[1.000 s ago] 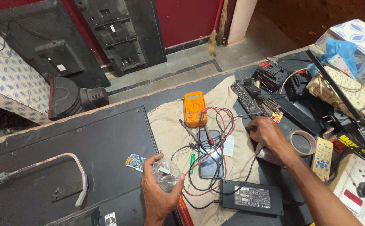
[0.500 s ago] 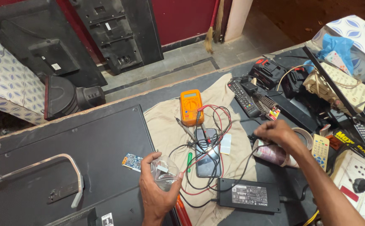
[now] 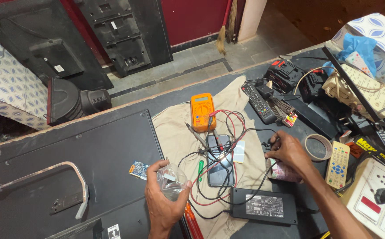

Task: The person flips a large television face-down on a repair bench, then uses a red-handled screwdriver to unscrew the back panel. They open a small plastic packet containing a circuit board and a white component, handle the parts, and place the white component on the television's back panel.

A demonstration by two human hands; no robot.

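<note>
A flat-panel television (image 3: 68, 177) lies face down at the left of your bench, a small blue circuit board (image 3: 138, 169) resting at its edge. Your left hand (image 3: 163, 203) curls closed around a clear plastic cup or pouch (image 3: 171, 182), held just above the beige cloth (image 3: 179, 132); tilt it and whatever is inside could spill onto the board beside it. Mid-bench, the orange multimeter (image 3: 202, 110) trails red and black leads (image 3: 228, 132) across a dark phone (image 3: 220, 159) and toward a black power adapter (image 3: 264, 205). Your right hand (image 3: 289, 152) pinches a black cable end (image 3: 270, 144), fingers closed over a pale can (image 3: 281, 170); a tug there could snag the tangled leads and drag the meter or phone.
</note>
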